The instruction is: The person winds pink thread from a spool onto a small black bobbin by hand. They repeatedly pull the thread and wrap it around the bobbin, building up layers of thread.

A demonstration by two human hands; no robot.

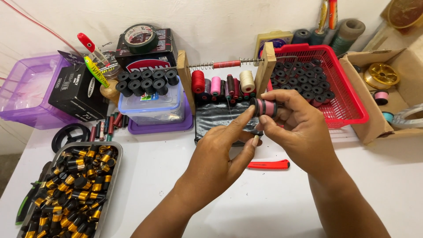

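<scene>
Spool (265, 107) of pink thread sits pinched in the right hand (296, 128), raised above the white table (282, 198) before a red basket (348, 103). Left hand (219, 156) half open, grips nothing, forefinger touching the spool; red cutter (269, 165) lies below

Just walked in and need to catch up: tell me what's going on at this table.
A person sits at a white table. The right hand holds a small black spool wound with pink thread, and the left hand reaches its fingers up to it. A metal tray of gold-and-black spools sits left, a red basket of black spools behind.
</scene>
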